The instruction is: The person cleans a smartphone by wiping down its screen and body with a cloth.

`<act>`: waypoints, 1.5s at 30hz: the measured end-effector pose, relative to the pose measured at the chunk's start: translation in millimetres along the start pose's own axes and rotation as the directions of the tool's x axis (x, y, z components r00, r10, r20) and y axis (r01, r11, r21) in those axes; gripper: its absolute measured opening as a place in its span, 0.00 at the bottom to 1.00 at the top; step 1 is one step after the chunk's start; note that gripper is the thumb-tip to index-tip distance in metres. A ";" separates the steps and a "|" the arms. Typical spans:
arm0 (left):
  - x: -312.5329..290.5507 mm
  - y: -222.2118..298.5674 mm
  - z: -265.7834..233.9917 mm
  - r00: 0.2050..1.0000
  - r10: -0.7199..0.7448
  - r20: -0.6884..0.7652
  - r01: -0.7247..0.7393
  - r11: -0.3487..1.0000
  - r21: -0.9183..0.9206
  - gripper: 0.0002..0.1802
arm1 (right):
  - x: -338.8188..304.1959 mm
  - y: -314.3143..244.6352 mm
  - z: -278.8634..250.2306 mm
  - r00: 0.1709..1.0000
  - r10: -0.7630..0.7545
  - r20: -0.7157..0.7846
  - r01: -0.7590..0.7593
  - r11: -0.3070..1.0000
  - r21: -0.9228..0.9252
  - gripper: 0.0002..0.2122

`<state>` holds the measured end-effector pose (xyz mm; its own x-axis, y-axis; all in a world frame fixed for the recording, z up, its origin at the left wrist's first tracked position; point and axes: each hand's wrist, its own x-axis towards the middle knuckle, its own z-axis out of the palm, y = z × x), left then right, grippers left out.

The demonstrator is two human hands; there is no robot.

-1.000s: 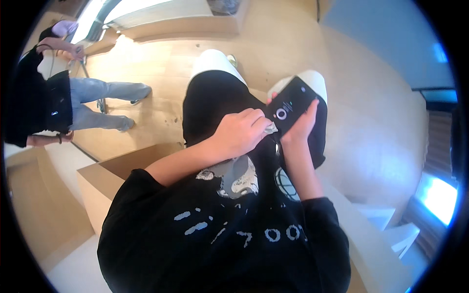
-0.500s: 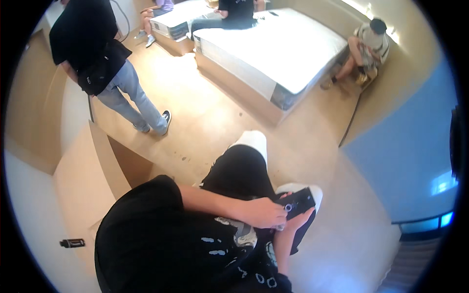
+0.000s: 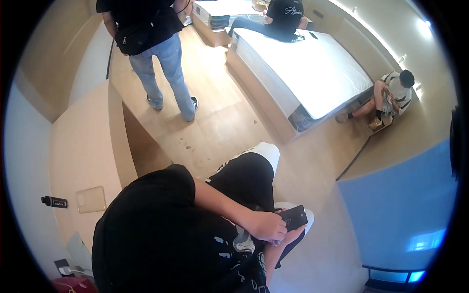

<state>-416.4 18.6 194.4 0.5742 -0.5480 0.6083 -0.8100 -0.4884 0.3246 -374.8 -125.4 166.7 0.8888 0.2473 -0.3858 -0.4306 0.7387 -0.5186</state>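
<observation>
A black phone [image 3: 294, 218] lies over my lap, tilted, with a small round spot near its far end. My right hand [image 3: 299, 230] supports it from below and along its side, partly hidden by the phone. My left hand [image 3: 267, 225] reaches across from the left, its fingers curled and pressed together at the phone's near end. A small greyish bit shows under those fingers, too small to name. Both forearms rest close to my black shirt [image 3: 146, 234], above my black and white shorts [image 3: 244, 178].
At left, a light wooden desk [image 3: 85, 141] carries a clear phone case [image 3: 91, 199] and a dark bottle [image 3: 54, 201]. A person in jeans [image 3: 163, 63] stands ahead. Another sits on a white mattress [image 3: 303, 68]; a third sits by the right wall [image 3: 395, 93].
The view has swung left, bringing the phone case and more desk into sight. A ring-shaped detail seen on the phone beside my left fingers no longer shows. My right hand still holds the phone.
</observation>
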 end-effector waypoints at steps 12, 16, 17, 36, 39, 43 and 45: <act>-7.2 -3.0 -35.3 0.987 -0.140 0.075 0.135 0.988 0.073 0.15 | 15.0 -0.3 -15.1 0.999 -0.004 -0.036 0.004 1.000 -0.020 0.33; -2.8 -1.2 -50.2 0.978 -0.206 0.040 0.205 0.978 0.027 0.17 | 14.5 -4.3 10.1 0.997 0.073 0.036 -0.073 0.997 0.014 0.32; -1.3 -0.8 -51.4 0.978 -0.207 0.038 0.206 0.978 0.030 0.17 | 16.3 -6.3 10.8 0.993 0.077 0.086 -0.078 0.997 0.017 0.32; 6.9 -17.9 -12.0 0.963 -0.262 0.055 0.260 0.964 0.050 0.19 | 7.4 -10.0 23.8 0.984 0.143 -0.108 -0.145 0.989 -0.014 0.32; 19.3 -27.9 -8.8 0.968 -0.252 0.012 0.249 0.964 0.096 0.18 | 9.5 -9.3 21.1 0.990 0.123 -0.068 -0.123 0.992 0.001 0.30; 29.9 -44.6 -11.1 0.955 -0.294 0.041 0.283 0.943 0.172 0.16 | 3.3 -8.9 33.1 0.948 0.277 -0.154 -0.264 0.959 0.101 0.28; 36.0 -50.7 -9.7 0.944 -0.331 -0.012 0.327 0.927 0.182 0.15 | -2.5 -9.8 41.5 0.932 0.267 -0.244 -0.269 0.963 0.027 0.28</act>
<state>-355.8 30.2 206.9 0.8082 -0.3473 0.4756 -0.5414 -0.7560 0.3679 -366.2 -107.2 204.4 0.6753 0.2744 -0.6846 -0.6491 0.6619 -0.3749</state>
